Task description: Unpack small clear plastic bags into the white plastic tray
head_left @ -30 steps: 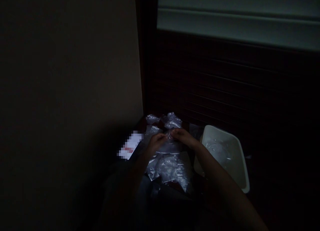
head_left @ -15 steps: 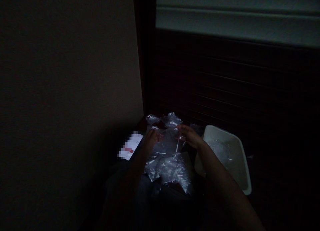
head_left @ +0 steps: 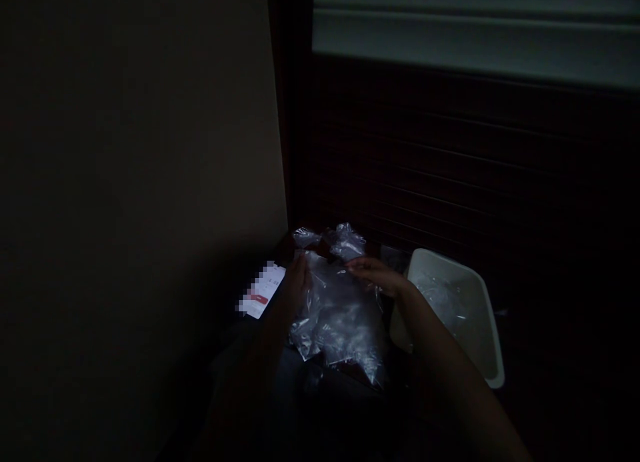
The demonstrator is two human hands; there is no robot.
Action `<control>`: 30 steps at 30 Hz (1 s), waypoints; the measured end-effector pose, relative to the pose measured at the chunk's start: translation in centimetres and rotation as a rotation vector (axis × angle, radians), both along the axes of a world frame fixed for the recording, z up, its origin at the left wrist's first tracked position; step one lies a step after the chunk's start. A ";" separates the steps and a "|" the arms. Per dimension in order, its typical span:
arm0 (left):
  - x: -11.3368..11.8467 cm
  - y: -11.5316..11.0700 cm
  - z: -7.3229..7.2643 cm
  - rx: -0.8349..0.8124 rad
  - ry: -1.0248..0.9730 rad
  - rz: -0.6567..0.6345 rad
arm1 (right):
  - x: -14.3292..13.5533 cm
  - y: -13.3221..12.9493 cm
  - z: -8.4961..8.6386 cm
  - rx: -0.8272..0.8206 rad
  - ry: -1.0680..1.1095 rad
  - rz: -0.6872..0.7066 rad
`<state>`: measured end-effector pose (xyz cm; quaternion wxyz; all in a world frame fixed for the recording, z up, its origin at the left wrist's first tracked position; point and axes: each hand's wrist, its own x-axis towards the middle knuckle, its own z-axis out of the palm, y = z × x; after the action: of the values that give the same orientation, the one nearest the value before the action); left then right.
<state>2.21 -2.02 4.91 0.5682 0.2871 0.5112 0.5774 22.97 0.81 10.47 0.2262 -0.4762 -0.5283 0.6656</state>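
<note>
The scene is very dark. A clear plastic bag [head_left: 340,292] spreads between my two hands, over a pile of crinkled clear bags [head_left: 350,345]. My left hand [head_left: 299,274] is closed on the bag's left edge. On the opposite side, my right hand [head_left: 367,269] has its fingers together at the bag's upper right edge, pinching it. More crumpled clear plastic [head_left: 347,241] lies just beyond my hands, with a smaller piece [head_left: 306,237] to its left.
A white plastic basin [head_left: 483,315] with clear plastic inside stands at the right. A lit phone [head_left: 265,291] lies left of my left hand. A pale wall [head_left: 150,115] rises at the left, and dark slatted panelling [head_left: 450,162] stands behind.
The plastic between my hands has come down and spread over the pile. My right hand has shifted slightly left and down, my left hand slightly left. The phone's screen shows more clearly.
</note>
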 end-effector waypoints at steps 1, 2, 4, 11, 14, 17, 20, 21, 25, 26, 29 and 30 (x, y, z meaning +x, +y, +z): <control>-0.1 0.1 -0.1 -0.015 0.009 0.010 | 0.0 0.0 0.0 -0.008 -0.020 0.026; -0.1 0.2 -0.2 -0.029 0.025 0.021 | 0.1 0.0 -0.1 -0.019 -0.034 0.035; -0.2 0.4 -0.6 -0.040 0.065 0.037 | 0.2 0.2 -0.3 -0.042 -0.045 -0.001; -0.3 1.1 -1.6 -0.031 0.073 0.107 | 0.5 0.8 -0.4 -0.072 0.086 -0.285; -0.1 0.7 -1.8 0.138 0.361 0.244 | 0.7 1.0 -0.4 -0.080 0.212 -0.368; 0.4 -0.5 -1.5 0.461 0.757 0.248 | 0.9 1.3 -0.7 -0.110 0.340 -0.425; 1.2 -1.7 -0.7 0.713 0.994 -0.087 | 1.1 1.4 -0.9 -0.130 0.440 -0.425; 1.5 -2.1 -0.5 0.755 1.049 -0.198 | 1.2 1.4 -0.9 -0.128 0.462 -0.421; 2.7 -2.7 -0.7 0.771 1.176 -0.375 | 1.1 1.0 -0.6 -0.125 0.492 -0.383; 2.9 -2.7 -0.9 0.765 1.176 -0.365 | 1.1 0.9 -0.5 -0.126 0.490 -0.369; 3.2 -2.4 -1.5 0.743 1.085 -0.282 | 1.1 0.6 -0.4 -0.121 0.472 -0.323; 3.2 -2.3 -1.6 0.726 1.021 -0.248 | 1.1 0.6 -0.4 -0.120 0.464 -0.314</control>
<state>5.39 -4.28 3.31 0.1822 0.7575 0.4524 0.4341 24.11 1.38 10.11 0.4128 -0.3996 -0.3419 0.7436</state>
